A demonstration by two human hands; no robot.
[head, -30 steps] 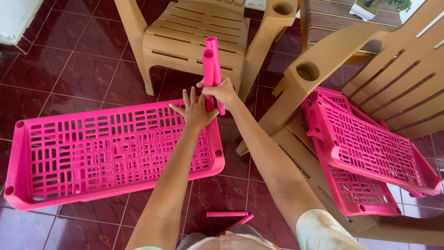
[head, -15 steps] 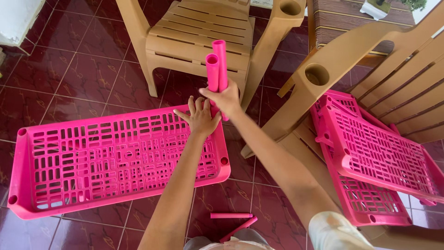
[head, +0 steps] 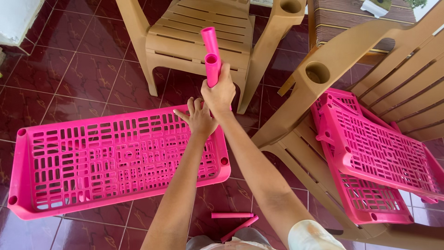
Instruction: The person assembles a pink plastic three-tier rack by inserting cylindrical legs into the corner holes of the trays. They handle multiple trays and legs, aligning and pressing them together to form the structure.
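Fingers of my right hand (head: 221,92) are wrapping tight around two pink tubes (head: 211,55), keeping them upright above the far corner of the pink shelf tray (head: 115,162). My left hand (head: 200,118) is spreading open just below those fingers, pressing the tray rim, probably steadying it. Two more tubes (head: 233,220) are lying on the floor tiles (head: 69,69), well behind both hands.

Both forearms are bare from wrist to elbow, with no watch, ring or band showing on the left hand (head: 200,118) or the right hand (head: 220,94). At five o'clock a pale, cream-white sleeve (head: 311,237) with faint mottling covers the right upper arm. At six o'clock sits grey cloth (head: 206,242).
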